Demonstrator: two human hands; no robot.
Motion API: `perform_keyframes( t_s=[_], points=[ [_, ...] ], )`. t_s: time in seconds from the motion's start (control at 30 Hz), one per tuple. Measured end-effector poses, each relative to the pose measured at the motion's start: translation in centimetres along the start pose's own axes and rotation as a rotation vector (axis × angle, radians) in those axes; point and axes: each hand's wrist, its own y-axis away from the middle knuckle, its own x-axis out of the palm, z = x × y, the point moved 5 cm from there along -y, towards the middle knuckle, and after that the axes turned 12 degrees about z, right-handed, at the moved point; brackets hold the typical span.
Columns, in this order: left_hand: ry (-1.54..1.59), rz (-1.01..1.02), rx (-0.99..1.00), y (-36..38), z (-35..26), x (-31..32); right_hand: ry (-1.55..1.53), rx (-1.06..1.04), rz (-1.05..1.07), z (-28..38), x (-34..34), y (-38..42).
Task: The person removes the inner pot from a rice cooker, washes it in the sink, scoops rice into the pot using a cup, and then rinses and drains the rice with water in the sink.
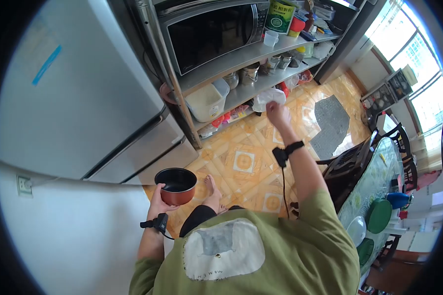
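Note:
My left hand [159,202] grips a round pot [177,195] by its side, low on the left. The pot is reddish-brown outside, black inside, and appears to have nothing in it. Stretched forward, my right hand [277,114] is closed at the edge of a white, rounded, thin piece [268,98] in front of the lower shelves. Its exact kind is not clear. Left of that hand, a whitish plastic bin [207,102] with pale contents stands on the metal shelf rack [241,61]. Both wrists wear black straps with small devices.
A microwave [214,37] sits on the rack, with jars and packets around it. The grey fridge [83,88] rises on the left. At right stands a glass-topped table [352,204] with green lids and dark chairs. A grey mat [330,125] lies on the tiled floor.

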Motion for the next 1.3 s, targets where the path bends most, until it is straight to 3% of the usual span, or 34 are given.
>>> perform_keyframes(
  t_s=[0.13,0.2,0.3,0.43,0.53,0.6,0.67,0.7,0.8,0.87,0.9,1.0,1.13,1.23,1.3],
  points=[
    [-0.059,0.024,-0.04,-7.4,-2.2,1.2,-0.081,0.036,-0.156,-0.2,-4.6,-12.3],
    [-0.147,-0.027,-0.054,-8.7,-4.4,3.1,-0.176,0.139,-0.084,-2.4,-5.0,-20.6],
    [-0.166,-0.029,-0.025,-10.4,-5.8,6.3,-0.198,0.209,-0.052,-2.9,-7.8,-26.8],
    [-0.231,-0.107,0.021,-10.9,-6.4,11.8,-0.233,0.138,-0.089,-4.0,-8.2,-35.7],
    [-0.202,-0.159,0.121,-10.9,-6.1,17.1,-0.025,0.137,-0.19,-3.4,-9.2,-39.8],
    [-0.116,-0.213,0.206,-11.6,-4.4,19.1,-0.181,-0.025,-0.142,-5.7,-7.9,-43.4],
    [-0.057,-0.261,0.196,-11.8,-2.7,21.3,-0.33,-0.161,-0.112,-4.0,-9.1,-40.8],
    [0.013,-0.248,0.219,-11.8,-2.0,22.3,-0.565,-0.432,-0.116,-4.3,-8.8,-40.4],
    [0.186,-0.229,0.257,-12.5,0.0,24.2,-0.646,-0.544,0.239,-4.5,-8.2,-36.2],
    [0.204,-0.177,0.365,-12.7,0.6,25.3,-0.622,-0.516,0.575,-1.8,-7.3,-31.0],
    [0.231,-0.212,0.354,-12.8,1.0,25.7,-0.552,-0.392,0.751,0.1,-6.5,-28.5],
    [0.245,-0.236,0.325,-13.7,1.7,25.7,-0.588,-0.44,1.068,4.0,-1.5,-24.9],
    [0.238,-0.321,0.418,-13.7,2.3,25.5,-0.519,-0.604,1.234,9.3,4.0,-18.3],
    [0.256,-0.317,0.482,-12.8,3.5,25.5,-0.392,-0.712,1.362,9.7,9.1,-16.3],
    [0.317,-0.326,0.464,-13.0,5.3,25.2,-0.357,-0.633,1.32,9.6,12.8,-17.3]
  ],
)
